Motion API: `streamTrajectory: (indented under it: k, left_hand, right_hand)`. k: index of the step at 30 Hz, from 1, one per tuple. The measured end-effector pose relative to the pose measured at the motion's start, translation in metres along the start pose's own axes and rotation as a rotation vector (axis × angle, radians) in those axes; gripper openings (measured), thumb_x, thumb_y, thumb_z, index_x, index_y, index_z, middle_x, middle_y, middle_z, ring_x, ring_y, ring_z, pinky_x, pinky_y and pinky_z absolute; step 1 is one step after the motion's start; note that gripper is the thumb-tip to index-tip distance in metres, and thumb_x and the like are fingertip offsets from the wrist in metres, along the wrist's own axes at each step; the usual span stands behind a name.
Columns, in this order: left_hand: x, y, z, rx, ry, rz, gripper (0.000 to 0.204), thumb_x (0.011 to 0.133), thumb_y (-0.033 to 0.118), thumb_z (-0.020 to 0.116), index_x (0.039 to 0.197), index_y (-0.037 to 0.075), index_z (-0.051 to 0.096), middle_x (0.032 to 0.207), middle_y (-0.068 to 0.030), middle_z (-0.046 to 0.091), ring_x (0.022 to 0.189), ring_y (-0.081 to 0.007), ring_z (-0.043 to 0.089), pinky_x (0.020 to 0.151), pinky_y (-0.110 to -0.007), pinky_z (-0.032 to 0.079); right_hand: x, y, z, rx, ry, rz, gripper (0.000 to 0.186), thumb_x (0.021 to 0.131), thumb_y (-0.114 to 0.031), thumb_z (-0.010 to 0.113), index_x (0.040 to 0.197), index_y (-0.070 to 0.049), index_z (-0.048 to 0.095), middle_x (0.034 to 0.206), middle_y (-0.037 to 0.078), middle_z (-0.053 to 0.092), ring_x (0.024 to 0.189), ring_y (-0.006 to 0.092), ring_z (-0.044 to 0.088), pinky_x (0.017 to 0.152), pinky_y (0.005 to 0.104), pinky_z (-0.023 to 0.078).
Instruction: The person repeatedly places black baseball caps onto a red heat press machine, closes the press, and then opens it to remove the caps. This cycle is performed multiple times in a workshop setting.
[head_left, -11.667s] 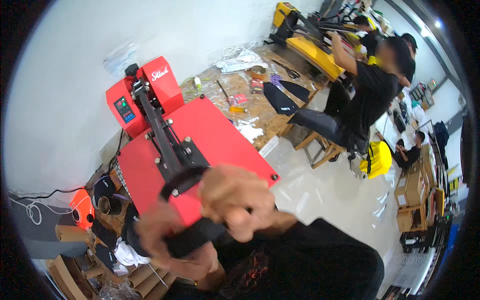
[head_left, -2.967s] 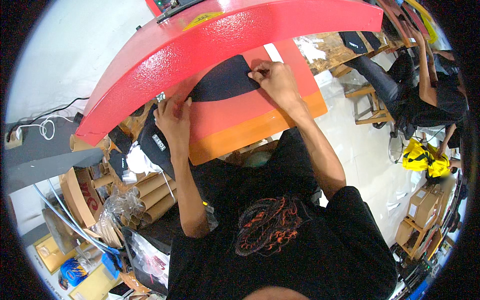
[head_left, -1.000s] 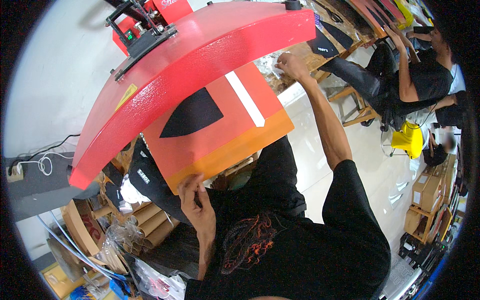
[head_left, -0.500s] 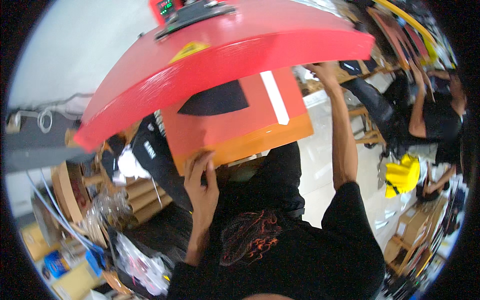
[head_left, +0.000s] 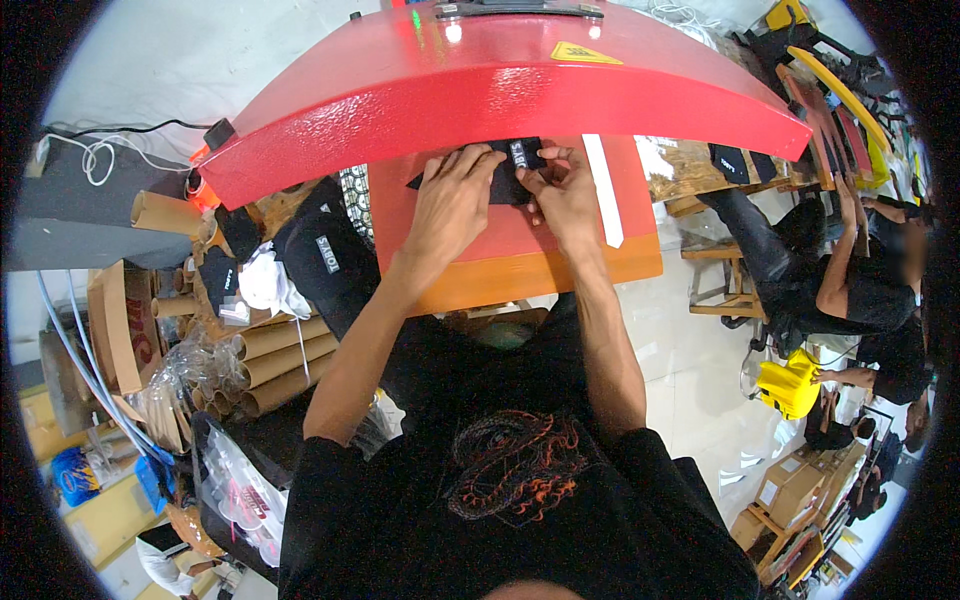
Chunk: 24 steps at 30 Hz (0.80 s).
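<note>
A black fabric piece lies on the salmon lower pad of a red press, below its raised upper plate. My left hand rests over the fabric with its fingers extended and slightly bent. My right hand pinches a small white-lettered label on the fabric, close to my left fingertips. A white strip lies on the pad to the right of my hands. An orange band runs along the pad's front edge.
Black fabric pieces, a white cloth and cardboard tubes crowd the left. Rightward stand a cluttered workbench, wooden stool, co-workers and a yellow object; stacked boxes are at lower right.
Both hands have moved inward onto the fabric: my left from the pad's front edge, my right from beyond the pad's right side. A lettered label now shows in my right fingers.
</note>
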<state>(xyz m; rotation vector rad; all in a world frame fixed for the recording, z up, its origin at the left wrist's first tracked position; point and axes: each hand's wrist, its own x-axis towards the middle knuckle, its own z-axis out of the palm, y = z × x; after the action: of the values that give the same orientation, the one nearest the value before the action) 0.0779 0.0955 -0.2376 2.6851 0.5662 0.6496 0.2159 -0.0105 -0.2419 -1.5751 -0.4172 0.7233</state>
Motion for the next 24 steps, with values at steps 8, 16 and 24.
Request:
streamTrajectory:
  k: [8, 16, 24]
  left_hand:
    - [-0.004, -0.005, 0.002, 0.192, -0.210, 0.186, 0.066, 0.080, 0.003, 0.065, 0.145, 0.012, 0.056, 0.156, 0.0000, 0.049, 0.119, -0.0231, 0.054, 0.105, -0.046, 0.038]
    - [-0.004, -0.009, 0.001, 0.289, -0.275, 0.268, 0.069, 0.079, 0.006, 0.066, 0.147, 0.011, 0.055, 0.158, 0.0042, 0.048, 0.114, -0.0234, 0.052, 0.103, -0.046, 0.038]
    - [-0.008, -0.008, 0.003, 0.264, -0.236, 0.259, 0.069, 0.079, 0.007, 0.067, 0.147, 0.011, 0.055, 0.158, 0.0040, 0.048, 0.115, -0.0248, 0.052, 0.103, -0.047, 0.039]
  right_hand:
    - [-0.013, 0.020, -0.041, -0.483, 0.230, -0.289, 0.030, 0.088, -0.011, 0.082, 0.110, 0.002, 0.065, 0.089, 0.013, 0.073, 0.074, 0.0171, 0.068, 0.067, 0.0338, 0.054]
    - [-0.045, -0.004, -0.094, -1.028, 0.361, -0.297, 0.032, 0.085, -0.022, 0.083, 0.097, 0.004, 0.071, 0.092, 0.018, 0.074, 0.082, 0.0286, 0.072, 0.074, 0.0380, 0.054]
    - [-0.040, -0.008, -0.091, -0.757, 0.294, -0.126, 0.026, 0.090, -0.018, 0.078, 0.109, 0.000, 0.070, 0.092, 0.017, 0.074, 0.086, 0.0263, 0.072, 0.078, 0.0390, 0.054]
